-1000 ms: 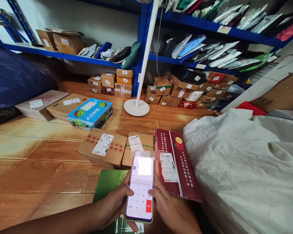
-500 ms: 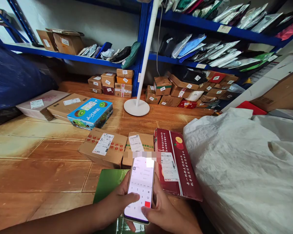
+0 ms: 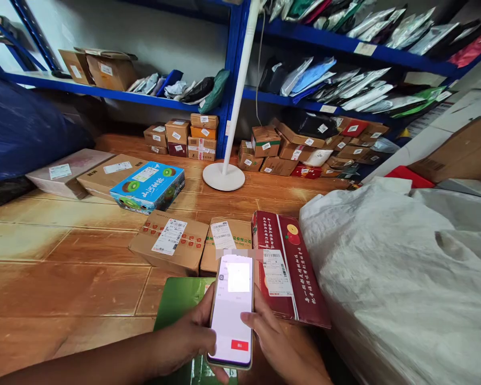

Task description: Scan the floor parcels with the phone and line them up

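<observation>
A smartphone (image 3: 232,310) with a lit white screen and a red button near its bottom is held upright low in the view. My left hand (image 3: 190,337) grips its left edge from below. My right hand (image 3: 276,345) supports the right edge, thumb resting on the screen's right side. Just beyond the phone lie a dark red box (image 3: 291,267) with a shipping label, two brown cartons (image 3: 172,243) with labels, and a green box (image 3: 176,302) under my left wrist.
A blue kiwi-print box (image 3: 150,186) and flat cartons (image 3: 104,174) lie on the wooden floor (image 3: 64,278). A big white woven sack (image 3: 401,278) fills the right. A white lamp stand (image 3: 224,175) rises before blue shelves (image 3: 104,92) holding parcels; small boxes (image 3: 202,136) are stacked beneath.
The keypad on the phone screen has gone; a mostly blank page with a red button shows. My right thumb lifted from the lower screen to its right side.
</observation>
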`<state>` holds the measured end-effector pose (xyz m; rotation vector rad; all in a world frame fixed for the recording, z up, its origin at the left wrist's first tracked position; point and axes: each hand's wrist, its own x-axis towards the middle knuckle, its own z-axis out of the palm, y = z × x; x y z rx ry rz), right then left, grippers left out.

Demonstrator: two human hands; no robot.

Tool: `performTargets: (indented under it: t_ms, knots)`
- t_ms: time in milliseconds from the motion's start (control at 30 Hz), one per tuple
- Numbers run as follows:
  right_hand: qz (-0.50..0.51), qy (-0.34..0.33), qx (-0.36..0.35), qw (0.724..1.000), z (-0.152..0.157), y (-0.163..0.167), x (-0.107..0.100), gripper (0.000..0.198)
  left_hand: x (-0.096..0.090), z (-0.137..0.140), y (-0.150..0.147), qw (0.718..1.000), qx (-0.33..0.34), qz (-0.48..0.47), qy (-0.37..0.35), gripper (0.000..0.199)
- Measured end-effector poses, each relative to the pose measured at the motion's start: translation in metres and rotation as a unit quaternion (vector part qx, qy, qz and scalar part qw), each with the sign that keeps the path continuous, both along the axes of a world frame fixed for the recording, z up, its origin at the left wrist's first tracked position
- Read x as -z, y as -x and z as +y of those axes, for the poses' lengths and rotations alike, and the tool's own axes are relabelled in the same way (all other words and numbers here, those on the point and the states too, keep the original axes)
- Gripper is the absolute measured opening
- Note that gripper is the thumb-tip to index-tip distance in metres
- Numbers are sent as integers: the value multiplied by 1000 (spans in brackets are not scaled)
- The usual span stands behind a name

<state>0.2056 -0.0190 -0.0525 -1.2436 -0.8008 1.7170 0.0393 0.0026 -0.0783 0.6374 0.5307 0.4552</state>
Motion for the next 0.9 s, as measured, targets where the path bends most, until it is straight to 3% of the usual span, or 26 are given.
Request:
performTargets:
  t_ms: [133, 300, 467, 600, 900]
  knots:
    - [-26, -46, 13, 998, 0, -1, 9, 47, -5, -1, 1, 1000, -2, 20, 5, 113]
    - [19, -78, -91, 993, -9, -6, 31, 76, -18, -4, -2, 998, -29, 52, 21, 111]
    - [56, -33, 22, 998, -11, 2, 51, 58, -12, -4, -8, 993, -59, 91, 50, 106]
    - [49, -59, 81, 994, 8, 12, 56, 49, -5, 7, -12, 990, -94, 100, 39, 101]
    - [40, -78, 74, 993, 43, 17, 50, 56, -3, 30, -15, 987, -148, 63, 19, 104]
